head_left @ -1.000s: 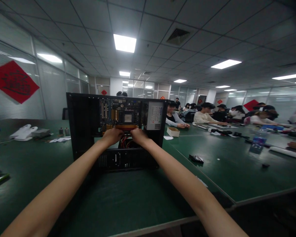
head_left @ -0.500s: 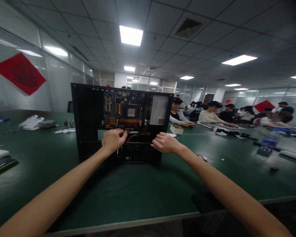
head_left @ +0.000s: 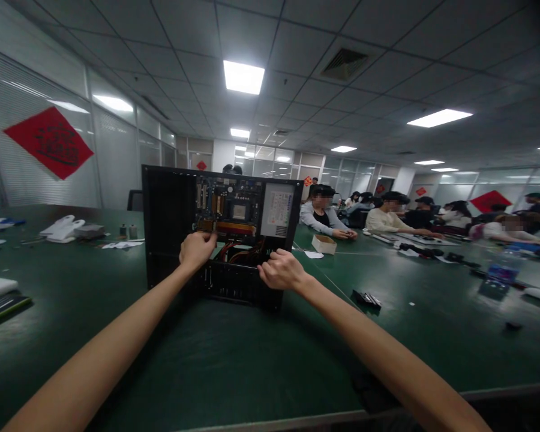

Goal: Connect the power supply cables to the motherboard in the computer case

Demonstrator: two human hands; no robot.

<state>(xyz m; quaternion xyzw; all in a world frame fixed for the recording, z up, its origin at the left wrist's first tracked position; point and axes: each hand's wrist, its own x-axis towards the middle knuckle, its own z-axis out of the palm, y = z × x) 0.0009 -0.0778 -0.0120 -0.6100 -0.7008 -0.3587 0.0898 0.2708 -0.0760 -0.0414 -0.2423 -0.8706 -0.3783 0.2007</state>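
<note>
1. A black, box-shaped metal computer case stands open-sided on the green desk.
2. Within the case, a dark rectangular motherboard sits above thin red and yellow cables.
3. The left hand is at the case's middle, fingers bent; its grip's opening and hold cannot be told.
4. The right hand, before the case's lower right, has its grip folded into a loose fist, contents hidden.
</note>
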